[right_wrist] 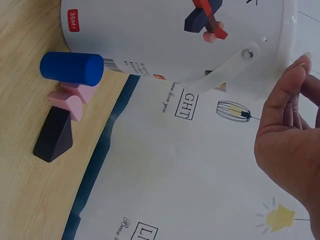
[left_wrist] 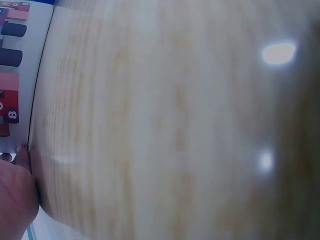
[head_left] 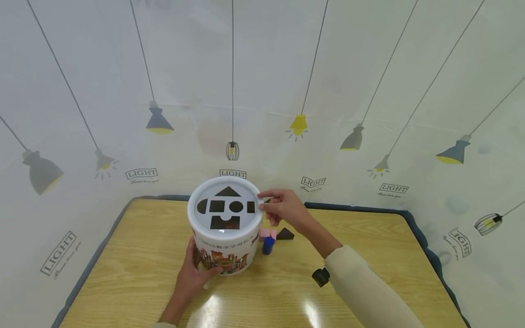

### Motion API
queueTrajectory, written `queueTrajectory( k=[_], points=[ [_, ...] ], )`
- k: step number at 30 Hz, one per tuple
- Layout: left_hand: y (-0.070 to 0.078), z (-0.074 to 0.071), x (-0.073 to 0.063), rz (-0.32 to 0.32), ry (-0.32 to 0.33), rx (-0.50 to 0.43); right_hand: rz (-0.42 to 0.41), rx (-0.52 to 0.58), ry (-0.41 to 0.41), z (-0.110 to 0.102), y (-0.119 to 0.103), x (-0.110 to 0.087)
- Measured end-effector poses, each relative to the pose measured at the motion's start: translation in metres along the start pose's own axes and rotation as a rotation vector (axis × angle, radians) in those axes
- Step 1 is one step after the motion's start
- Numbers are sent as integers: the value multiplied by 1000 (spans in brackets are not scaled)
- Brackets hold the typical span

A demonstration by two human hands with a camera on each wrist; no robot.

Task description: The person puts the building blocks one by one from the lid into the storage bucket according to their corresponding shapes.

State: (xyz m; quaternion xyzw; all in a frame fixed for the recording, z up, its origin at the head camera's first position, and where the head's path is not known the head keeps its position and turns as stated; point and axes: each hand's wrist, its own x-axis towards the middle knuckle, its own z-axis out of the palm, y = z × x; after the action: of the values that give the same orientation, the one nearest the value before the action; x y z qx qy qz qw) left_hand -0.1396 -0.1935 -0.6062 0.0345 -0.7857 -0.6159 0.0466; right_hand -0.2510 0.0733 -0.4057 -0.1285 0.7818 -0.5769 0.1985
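The right hand (head_left: 285, 207) has its fingers bent at the right edge of the lid (head_left: 225, 198), forefinger and thumb tip close together by the rim; whether they pinch it or merely touch it, I cannot tell. The left hand (head_left: 198, 271) grasps the bucket (head_left: 227, 262) low down, fingers round the left side and thumb across the front.

Working at the lid's edge seems to be the step in hand. It calls for a firm left hold, with the bucket's base flat so that it neither turns nor tips. The right fingers do best placed squarely on the rim, using small, even pressure rather than a sudden jerk, and kept clear of the white handle (right_wrist: 217, 67) fixed just below.

The lid sits on the bucket, its cut-outs facing up: a triangle, a half circle, a square, a circle, a narrow rectangle and an arch. The bucket stands on the tabletop (head_left: 123, 282). Just right of it are a blue cylinder (head_left: 268, 246), pink blocks (right_wrist: 67, 105) and a dark triangular block (head_left: 285, 234); the right forearm should pass above these without knocking them. Beyond hangs a pale wall covering (head_left: 266, 68) printed with lamps.
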Motion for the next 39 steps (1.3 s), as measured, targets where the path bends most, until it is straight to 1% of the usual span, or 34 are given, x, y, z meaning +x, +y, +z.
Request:
queueTrajectory(
  k=[8,13,16,22,29,33,39],
  points=[
    [1,1,-1,2,-1,-3,-20,3,17,-11,16,-4],
    [2,0,-1,-10,-1,4,9,28,22,-13,28,-4],
    [1,-1,-1,-4,1,5,28,29,31,-13,37,-4],
    [-1,0,0,7,3,7,57,15,48,-12,58,-3],
    [0,1,-1,-15,1,13,98,8,38,-7,78,-3],
    [0,1,0,-10,7,12,115,0,30,-4,89,-2],
    [0,0,0,-11,-7,-8,156,-3,20,1,106,-3]
  ],
)
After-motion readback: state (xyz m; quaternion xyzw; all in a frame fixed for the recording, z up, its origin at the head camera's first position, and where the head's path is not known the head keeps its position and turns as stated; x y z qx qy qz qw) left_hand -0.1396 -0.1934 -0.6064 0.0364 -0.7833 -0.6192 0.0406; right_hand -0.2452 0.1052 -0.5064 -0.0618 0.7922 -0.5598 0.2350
